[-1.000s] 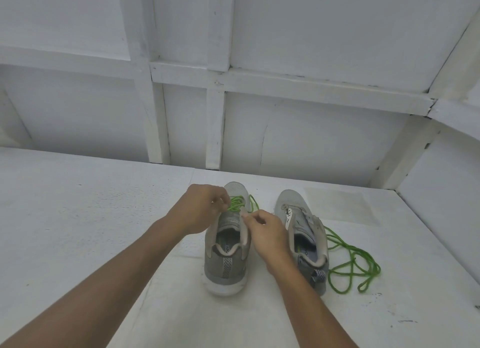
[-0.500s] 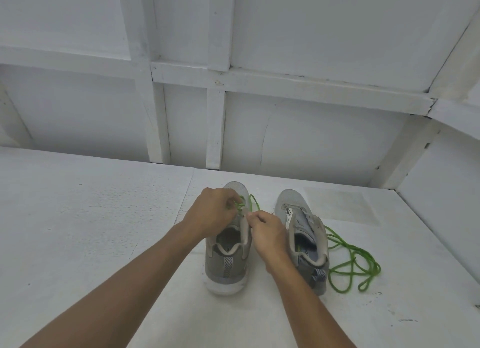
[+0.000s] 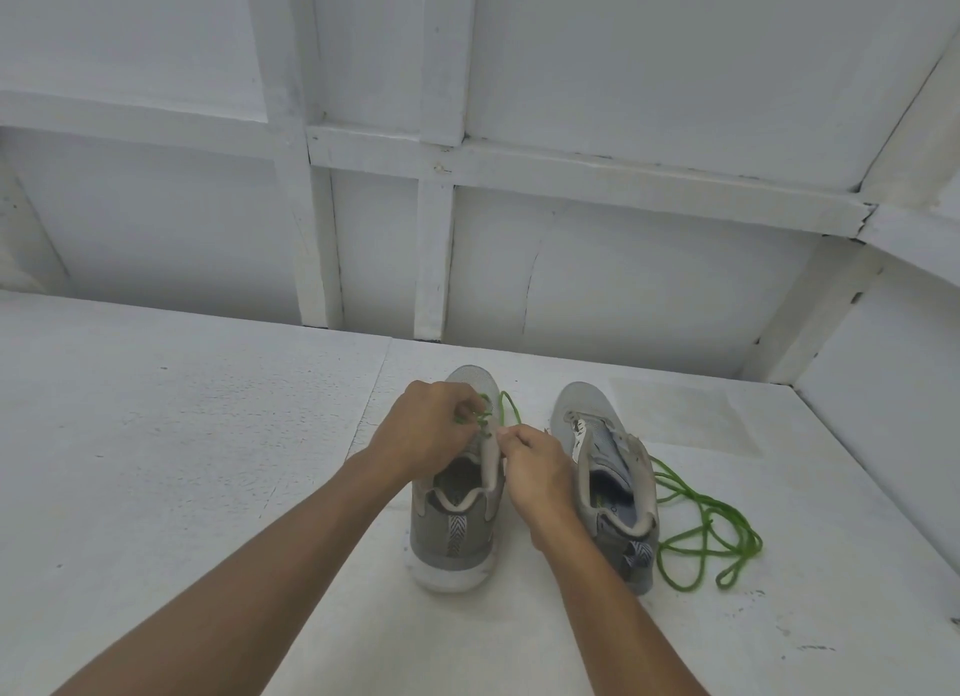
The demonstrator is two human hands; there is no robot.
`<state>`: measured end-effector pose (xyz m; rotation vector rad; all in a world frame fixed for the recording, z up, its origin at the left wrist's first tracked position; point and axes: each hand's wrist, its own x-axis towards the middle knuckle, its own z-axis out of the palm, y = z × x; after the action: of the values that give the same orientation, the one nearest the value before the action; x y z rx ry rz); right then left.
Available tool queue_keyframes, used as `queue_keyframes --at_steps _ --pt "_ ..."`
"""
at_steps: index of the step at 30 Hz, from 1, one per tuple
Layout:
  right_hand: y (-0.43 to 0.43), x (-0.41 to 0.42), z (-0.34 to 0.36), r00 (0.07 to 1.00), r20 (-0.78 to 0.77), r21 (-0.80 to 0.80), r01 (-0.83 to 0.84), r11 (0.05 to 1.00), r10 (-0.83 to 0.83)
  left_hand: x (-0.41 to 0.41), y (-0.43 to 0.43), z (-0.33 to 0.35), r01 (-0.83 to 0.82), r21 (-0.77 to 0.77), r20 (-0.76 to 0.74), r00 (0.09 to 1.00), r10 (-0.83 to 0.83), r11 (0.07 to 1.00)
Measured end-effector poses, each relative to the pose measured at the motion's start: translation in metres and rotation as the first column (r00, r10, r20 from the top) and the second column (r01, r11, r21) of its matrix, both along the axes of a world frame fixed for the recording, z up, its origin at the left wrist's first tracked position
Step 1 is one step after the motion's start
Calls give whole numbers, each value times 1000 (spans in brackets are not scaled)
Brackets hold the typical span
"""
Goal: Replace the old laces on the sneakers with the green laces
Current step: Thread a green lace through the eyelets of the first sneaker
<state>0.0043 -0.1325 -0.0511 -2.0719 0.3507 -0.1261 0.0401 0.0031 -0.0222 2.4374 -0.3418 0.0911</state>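
The left hand [image 3: 428, 438] sits just left of the frame's centre, its fingers curled and pinched on a strand of the green lace [image 3: 485, 419] over the eyelets of the left grey sneaker [image 3: 457, 503]. The right hand [image 3: 535, 474], just to the right of it and slightly lower, has its fingertips pressed together at the sneaker's right eyelet edge, apparently nipping the lace there, though the strand between those fingertips is too small to make out. The two hands are close, nearly touching above the shoe's tongue. A loop of the same lace arches out beyond the fingers toward the toe, on the right side of the shoe. Both forearms run up from the bottom edge of the frame.

This sneaker stands upright with its heel toward the camera, white sole and chevron heel tab showing. Just beside it on the right stands the right grey sneaker [image 3: 605, 482], also heel-near, with its tongue loose and no lace visible in its eyelets. To the right of that shoe, in the lower right of the frame, a second green lace [image 3: 711, 534] lies in loose coils on the white table [image 3: 182, 461], touching or nearly touching the shoe's side. A white panelled wall [image 3: 623, 269] with battens fills the upper half of the frame.
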Motion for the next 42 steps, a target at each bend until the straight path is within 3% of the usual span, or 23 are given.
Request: queue_keyframes --at_steps 12,22,25,29,31,33,34,35,36,37,38,39,40,41,42 --pt "-1 2 0 1000 0 -3 -25 1000 25 -1 -7 -1 -17 30 -28 999 18 999" --pt "-8 9 0 992 -84 -42 -96 994 92 -2 -10 -9 8 54 45 999 -10 999" --pt "-9 11 -1 995 -32 -27 -91 995 90 -5 -6 -16 7 59 86 996 -12 998" --pt "-7 14 2 998 16 -200 -59 978 64 -7 3 -17 -23 133 132 991 5 991" --pt "-10 19 5 996 86 -199 13 980 4 -6 12 -20 -69 122 111 992 55 990" --pt "-20 27 15 976 182 8 122 993 -121 -7 22 -24 -103 91 81 992 96 990" --pt "-30 33 26 955 195 242 176 954 -225 -7 26 -27 -122 77 79 990 116 990" --pt "-40 39 41 925 176 530 198 824 -336 -8 28 -29 -139 60 73 988 135 988" --pt "-53 42 58 894 138 766 176 618 -426 -9 29 -32 -153 38 63 987 150 987" --pt "-66 43 74 861 125 877 137 461 -494 -10 30 -34 -166 13 53 985 165 986" --pt "-74 44 84 845 154 888 108 447 -512 -12 30 -37 -176 -15 37 984 177 984" --pt "-79 44 88 849 235 809 99 579 -473 -12 30 -40 -180 -49 10 983 181 982" --pt "-77 42 86 869 325 627 98 773 -373 -13 29 -41 -178 -89 -19 984 177 980" --pt "-72 39 81 894 396 366 54 929 -208 -14 28 -43 -177 -129 -46 984 172 976" --pt "-65 34 71 922 387 49 -49 998 26 -14 28 -44 -178 -158 -64 983 169 971"
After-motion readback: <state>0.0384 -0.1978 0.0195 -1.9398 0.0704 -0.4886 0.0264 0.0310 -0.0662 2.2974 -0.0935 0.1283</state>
